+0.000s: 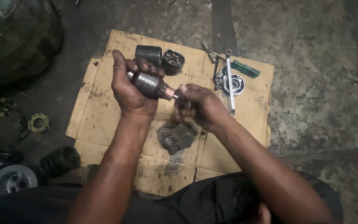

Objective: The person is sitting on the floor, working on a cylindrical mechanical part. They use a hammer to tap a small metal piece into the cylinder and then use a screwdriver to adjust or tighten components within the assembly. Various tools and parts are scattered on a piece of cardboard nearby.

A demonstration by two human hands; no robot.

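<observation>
Left hand [130, 89] grips a motor armature [151, 85]; right hand [199, 105] pinches its copper end, above brown cardboard [104, 108]

cardboard sheet [104, 103] on concrete floor [320, 83] carries wrench [230, 83], screwdriver [245, 69], grey rag [177, 137].

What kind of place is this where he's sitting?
Probably a repair workshop floor: a wrench and green-handled screwdriver lie on cardboard over stained concrete, and the left hand holds a motor armature.

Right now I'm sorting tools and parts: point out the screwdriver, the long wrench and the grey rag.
screwdriver [246, 69], head view, on its green handle.
long wrench [230, 81], head view, middle of its shaft.
grey rag [176, 137], head view, its crumpled middle.
</observation>
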